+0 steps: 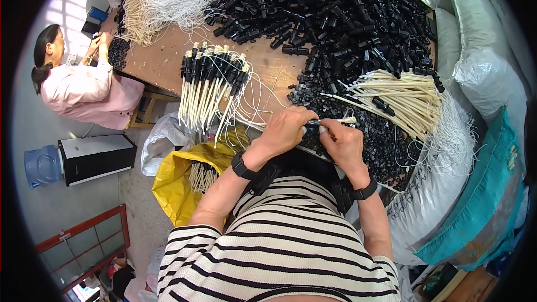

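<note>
Both hands meet at the table's near edge, fingertips almost touching. My left hand [286, 128] is closed in a pinch around a thin cream rod; part of the rod shows left of the fingers. My right hand [345, 144] is also closed, thumb and forefinger pressed against a small black plastic piece [314, 125] between the hands. A cream rod end [348, 119] sticks out behind the right fingers. How the pieces join is hidden by my fingers. Just left lies a bundle of cream rods [208, 86] with black sleeves and white strings. Small black plastic parts [358, 113] lie beyond my right hand.
A large heap of black plastic sleeves [335, 14] covers the far table [162, 64]. Loose cream rods with strings [400, 98] lie right, more [142, 14] far left. A yellow sack [173, 184] stands below left; white sacks [484, 50] line the right. Another person [78, 84] sits far left.
</note>
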Action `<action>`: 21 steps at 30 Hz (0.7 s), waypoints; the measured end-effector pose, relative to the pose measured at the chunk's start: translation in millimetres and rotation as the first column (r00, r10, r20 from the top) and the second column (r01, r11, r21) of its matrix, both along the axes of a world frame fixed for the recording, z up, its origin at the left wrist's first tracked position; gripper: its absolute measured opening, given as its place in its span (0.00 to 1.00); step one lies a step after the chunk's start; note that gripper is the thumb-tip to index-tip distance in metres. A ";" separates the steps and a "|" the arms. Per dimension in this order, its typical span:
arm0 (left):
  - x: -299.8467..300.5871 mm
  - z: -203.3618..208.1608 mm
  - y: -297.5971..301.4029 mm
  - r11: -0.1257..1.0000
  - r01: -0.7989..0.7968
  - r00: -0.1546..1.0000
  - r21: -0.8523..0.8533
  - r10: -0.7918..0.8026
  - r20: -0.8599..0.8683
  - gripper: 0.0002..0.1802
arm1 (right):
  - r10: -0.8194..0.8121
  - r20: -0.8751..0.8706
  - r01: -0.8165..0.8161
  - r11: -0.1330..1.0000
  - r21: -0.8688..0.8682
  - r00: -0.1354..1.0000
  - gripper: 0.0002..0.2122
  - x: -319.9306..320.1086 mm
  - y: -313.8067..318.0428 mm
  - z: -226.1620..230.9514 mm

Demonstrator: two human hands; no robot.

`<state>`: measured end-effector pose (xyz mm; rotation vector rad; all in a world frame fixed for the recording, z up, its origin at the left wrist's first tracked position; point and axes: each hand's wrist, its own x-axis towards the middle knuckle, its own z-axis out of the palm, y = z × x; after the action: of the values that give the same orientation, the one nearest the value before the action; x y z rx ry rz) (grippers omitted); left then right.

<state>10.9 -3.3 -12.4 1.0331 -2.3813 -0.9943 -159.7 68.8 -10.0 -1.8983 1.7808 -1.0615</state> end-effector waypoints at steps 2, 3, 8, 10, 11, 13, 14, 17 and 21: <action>-0.4 2.3 0.4 1.000 0.022 1.000 -0.011 -0.022 0.013 0.22 | 0.012 0.008 -0.013 1.000 0.016 1.000 0.06 0.4 0.4 1.2; -0.5 2.5 -0.1 0.999 0.041 0.999 0.001 -0.041 -0.009 0.23 | 0.003 0.059 -0.007 0.998 0.066 0.998 0.06 -0.3 0.7 5.2; -5.9 16.2 -2.2 0.967 0.116 0.976 0.226 -0.154 0.155 0.27 | 0.174 0.127 -0.189 0.974 0.126 0.977 0.09 -2.0 4.2 5.3; -1.5 7.8 -4.9 0.961 0.136 0.983 0.240 -0.101 -0.152 0.31 | 0.158 0.035 -0.161 0.982 0.098 0.987 0.08 -1.8 4.1 2.5; -5.5 10.1 -1.7 0.978 0.035 0.965 0.204 0.021 -0.262 0.25 | 0.118 0.017 -0.119 0.989 0.091 0.993 0.07 0.4 4.9 2.0; -2.2 11.3 -6.7 0.997 0.032 0.958 0.073 -0.010 -0.288 0.19 | 0.092 -0.010 -0.092 0.994 0.055 0.996 0.07 3.5 6.1 -1.8; -1.0 11.7 -8.2 0.998 0.022 0.951 -0.055 -0.038 -0.307 0.13 | 0.070 -0.032 -0.069 0.997 0.023 0.997 0.07 4.4 6.6 -3.5; -1.1 9.3 -7.3 0.995 0.007 0.908 -0.099 -0.048 -0.416 0.09 | 0.069 0.057 -0.071 0.997 0.021 0.996 0.11 5.3 6.5 4.0; 2.5 11.5 -0.9 0.984 0.070 0.876 -0.164 -0.140 -0.461 0.09 | 0.203 0.138 -0.225 0.960 0.168 0.969 0.10 1.4 9.6 5.7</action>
<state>13.4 -4.3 -0.9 0.5329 -2.0770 -0.9633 -158.2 78.4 -4.3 -1.8263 1.5106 -0.8832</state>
